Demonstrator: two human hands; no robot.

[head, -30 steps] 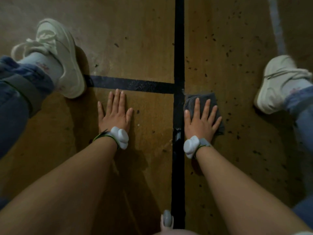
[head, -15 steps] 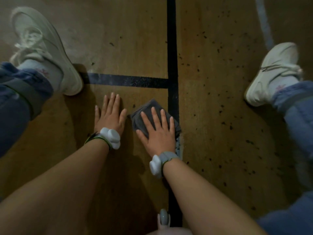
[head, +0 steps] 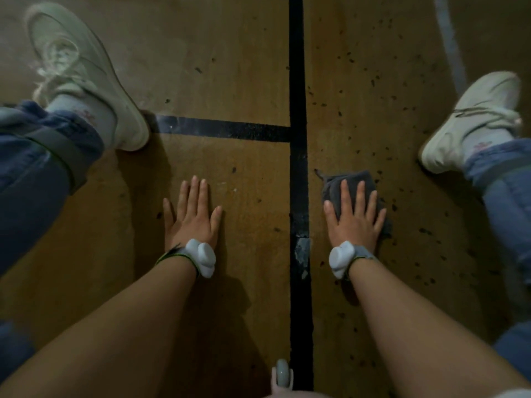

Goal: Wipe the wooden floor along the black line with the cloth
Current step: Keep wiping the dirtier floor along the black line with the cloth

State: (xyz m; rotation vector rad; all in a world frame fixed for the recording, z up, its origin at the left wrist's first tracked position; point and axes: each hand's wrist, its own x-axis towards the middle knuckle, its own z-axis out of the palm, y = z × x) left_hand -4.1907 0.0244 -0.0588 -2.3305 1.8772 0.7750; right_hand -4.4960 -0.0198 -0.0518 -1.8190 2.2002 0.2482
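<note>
**Cloth back on the right of the line, cross-stroke under way**

Your right hand (head: pixel 355 222) lies flat, fingers straight and slightly spread. It presses the crumpled dark grey cloth (head: pixel 330 186) onto the brown wooden floor (head: pixel 230 67); it grips nothing, only bears down. Your left hand (head: pixel 192 216) is flat too, fingers close together, palm on bare boards as a prop, holding nothing.

Change: half a second ago the cloth and right hand sat left of the long black line (head: pixel 298 110), overlapping its edge and close to the left hand. A second ago they were on the right, about where they are now. So you are sweeping side to side over the line. The left hand has not shifted. My read: the stretch level with your hands has had passes, while the line toward 12 o'clock, past the shorter black cross line (head: pixel 224 129), likely still needs doing.

Edges and room:
- The cloth's edge lies just beside the line at the right hand's 9 o'clock, apart from it.
- At 8 o'clock of that hand the line shows a worn grey patch (head: pixel 301 251); a cloth corner could catch there.
- Dark specks (head: pixel 359 81) scatter over the floor from 12 to 5 o'clock of the cloth.
- The white right shoe (head: pixel 471 119) stands near, at 2 o'clock.
- The white left shoe (head: pixel 86 76) is at 11 o'clock of the left hand, at the cross line's end.
- Open floor runs between the shoes toward 12 o'clock.
</note>
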